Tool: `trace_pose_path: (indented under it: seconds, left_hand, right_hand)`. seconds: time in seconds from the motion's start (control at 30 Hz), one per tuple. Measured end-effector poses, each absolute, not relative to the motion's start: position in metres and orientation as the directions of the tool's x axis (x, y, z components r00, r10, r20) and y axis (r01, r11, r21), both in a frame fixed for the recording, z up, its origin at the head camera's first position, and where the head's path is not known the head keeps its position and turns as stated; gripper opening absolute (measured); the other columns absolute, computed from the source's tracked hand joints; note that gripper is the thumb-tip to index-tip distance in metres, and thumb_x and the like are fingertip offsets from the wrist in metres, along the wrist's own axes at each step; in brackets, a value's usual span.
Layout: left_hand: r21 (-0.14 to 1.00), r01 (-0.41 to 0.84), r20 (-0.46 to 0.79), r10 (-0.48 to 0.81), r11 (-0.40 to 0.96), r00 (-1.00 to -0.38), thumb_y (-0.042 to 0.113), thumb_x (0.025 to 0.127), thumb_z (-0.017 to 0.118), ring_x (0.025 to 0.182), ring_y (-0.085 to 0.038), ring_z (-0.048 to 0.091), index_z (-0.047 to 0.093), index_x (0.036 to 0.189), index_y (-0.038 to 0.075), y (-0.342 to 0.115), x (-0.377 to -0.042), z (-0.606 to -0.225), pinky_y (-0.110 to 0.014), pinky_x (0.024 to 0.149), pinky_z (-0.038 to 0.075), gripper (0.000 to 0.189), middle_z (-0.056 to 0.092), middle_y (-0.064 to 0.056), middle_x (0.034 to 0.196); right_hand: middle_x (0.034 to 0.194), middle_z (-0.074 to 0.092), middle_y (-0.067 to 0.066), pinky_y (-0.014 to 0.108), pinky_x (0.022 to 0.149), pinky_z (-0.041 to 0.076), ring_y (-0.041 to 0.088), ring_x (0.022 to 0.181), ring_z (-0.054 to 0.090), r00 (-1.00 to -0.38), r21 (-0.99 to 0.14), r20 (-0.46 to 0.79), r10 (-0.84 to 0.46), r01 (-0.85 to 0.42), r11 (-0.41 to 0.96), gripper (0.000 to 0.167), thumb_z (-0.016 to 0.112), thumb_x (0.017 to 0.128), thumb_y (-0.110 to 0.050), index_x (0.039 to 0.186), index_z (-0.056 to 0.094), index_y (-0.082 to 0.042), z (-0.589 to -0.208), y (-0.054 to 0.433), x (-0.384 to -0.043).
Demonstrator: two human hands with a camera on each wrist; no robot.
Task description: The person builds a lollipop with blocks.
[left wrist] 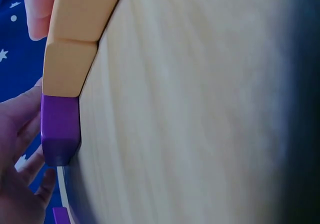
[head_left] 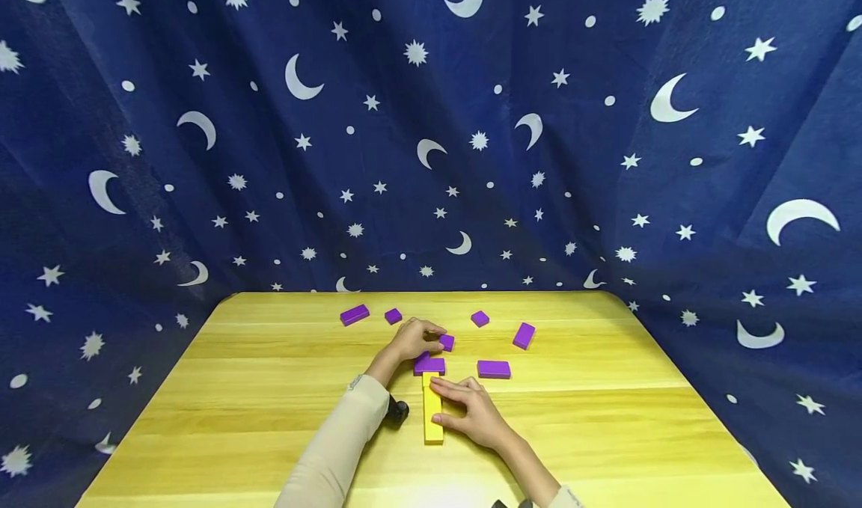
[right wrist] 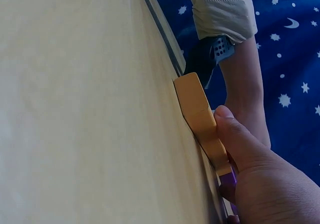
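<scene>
My left hand reaches over the far end of a line of blocks and pinches a small purple cube between thumb and index finger. Just below that hand, a purple rectangular block lies crosswise, with another purple block partly hidden behind it. Yellow blocks run in a line from it toward the near edge. Fairly straight fingers of my right hand rest along their right side. In the right wrist view, the thumb presses against the side of a yellow block.
Loose purple blocks lie around: a rectangular one right of the line, another farther back, a small one, and at the back left a small one beside a longer one. A star-patterned curtain surrounds the wooden table.
</scene>
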State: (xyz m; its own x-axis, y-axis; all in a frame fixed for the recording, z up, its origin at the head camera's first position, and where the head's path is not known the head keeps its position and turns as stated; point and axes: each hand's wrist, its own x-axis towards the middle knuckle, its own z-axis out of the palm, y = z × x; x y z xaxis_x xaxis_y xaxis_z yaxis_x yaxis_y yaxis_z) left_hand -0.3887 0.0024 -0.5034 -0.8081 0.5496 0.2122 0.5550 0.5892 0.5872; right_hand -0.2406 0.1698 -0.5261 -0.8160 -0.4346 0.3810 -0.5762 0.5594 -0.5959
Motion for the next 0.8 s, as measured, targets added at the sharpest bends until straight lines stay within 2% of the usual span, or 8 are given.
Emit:
trace_pose_path:
  seconds: [0.27,0.53,0.7,0.8]
  left_hand:
    - [0.584,0.529,0.211,0.514,0.616,-0.832,0.023,0.08,0.072,0.099,-0.02,0.055,0.072,0.103,0.014,-0.002,-0.382,-0.503,-0.04,0.092,0.036,0.024,0.068,0.003,0.1]
    - [0.586,0.556,0.252,0.519,0.59,-0.817,0.028,0.076,0.076,0.091,-0.012,0.059,0.072,0.099,0.015,-0.01,-0.381,-0.507,-0.032,0.087,0.042,0.026,0.068,0.006,0.093]
    - [0.64,0.555,0.246,0.543,0.532,-0.803,0.026,0.077,0.076,0.088,-0.011,0.061,0.071,0.098,0.01,-0.015,-0.382,-0.51,-0.028,0.083,0.046,0.026,0.069,0.004,0.089]
    - [0.668,0.541,0.233,0.548,0.51,-0.804,0.026,0.079,0.074,0.09,-0.011,0.061,0.071,0.1,0.009,-0.015,-0.382,-0.511,-0.026,0.083,0.048,0.027,0.069,0.003,0.093]
  right_hand:
    - [0.133,0.051,-0.002,0.025,0.072,0.033,-0.002,0.082,0.035,-0.784,-0.561,0.426,-0.452,-0.621,0.547,0.053,0.066,0.081,-0.041,0.126,0.059,-0.014,-0.527,0.169,-0.239]
    - [0.134,0.049,-0.009,0.025,0.072,0.033,0.002,0.083,0.038,-0.806,-0.567,0.406,-0.432,-0.592,0.572,0.053,0.065,0.081,-0.045,0.126,0.059,-0.017,-0.527,0.172,-0.242]
    - [0.133,0.05,-0.009,0.025,0.071,0.033,0.002,0.082,0.038,-0.813,-0.582,0.394,-0.428,-0.582,0.568,0.053,0.066,0.08,-0.044,0.126,0.059,-0.017,-0.526,0.171,-0.241]
    - [0.133,0.05,-0.008,0.025,0.071,0.033,0.003,0.082,0.037,-0.809,-0.582,0.397,-0.433,-0.587,0.563,0.053,0.066,0.08,-0.044,0.126,0.059,-0.016,-0.526,0.171,-0.241]
